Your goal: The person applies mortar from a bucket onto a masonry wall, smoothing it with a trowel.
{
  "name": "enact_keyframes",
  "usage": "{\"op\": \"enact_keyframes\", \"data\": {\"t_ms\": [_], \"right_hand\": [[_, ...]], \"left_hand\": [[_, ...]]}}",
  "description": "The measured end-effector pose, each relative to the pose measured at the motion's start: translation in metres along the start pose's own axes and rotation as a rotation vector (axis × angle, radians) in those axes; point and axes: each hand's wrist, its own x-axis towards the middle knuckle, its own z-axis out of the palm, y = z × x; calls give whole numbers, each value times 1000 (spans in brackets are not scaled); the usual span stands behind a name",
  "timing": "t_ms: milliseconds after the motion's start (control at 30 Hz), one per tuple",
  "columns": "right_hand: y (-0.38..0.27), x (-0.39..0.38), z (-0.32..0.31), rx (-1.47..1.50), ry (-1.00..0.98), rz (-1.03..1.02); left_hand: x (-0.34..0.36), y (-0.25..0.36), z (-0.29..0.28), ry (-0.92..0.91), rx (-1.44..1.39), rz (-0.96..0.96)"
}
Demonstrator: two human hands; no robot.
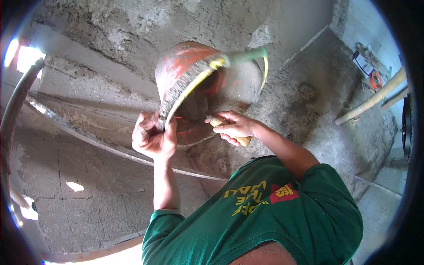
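A mortar-smeared reddish bucket (176,66) with a yellow-edged rim is tilted in front of me, its mouth turned towards me. My left hand (154,138) is closed around the near left part of that rim. Closed as well, my right hand (236,126) grips the wooden handle of a trowel (244,141) at the bucket's mouth. The trowel's blade reaches towards the inside, where shadow and grey mortar make it hard to make out. A green and yellow strip at the bucket's far right edge is blurred.
Rough grey mortar covers the surface (128,35) beyond the bucket. A long curved edge (88,137) crosses at the left. Wooden poles (371,99) lean at the right, near a package (363,63) and an orange coil (376,80). A dark pipe-like bar (17,101) stands far left.
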Motion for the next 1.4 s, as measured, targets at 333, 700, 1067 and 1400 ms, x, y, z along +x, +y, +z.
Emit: {"op": "enact_keyframes", "data": {"t_ms": [333, 700, 1067, 1400], "right_hand": [[-40, -32, -14, -1321, 474, -163], [52, -67, -46, -16, 158, 290], [85, -58, -62, 657, 28, 199], [84, -56, -158, 735, 655, -236]], "left_hand": [[-46, -56, 23, 263, -34, -223], [-46, -52, 75, 5, -206, -422], [-111, -147, 87, 314, 123, -1063], [-229, -202, -5, 378, 597, -1179]]}}
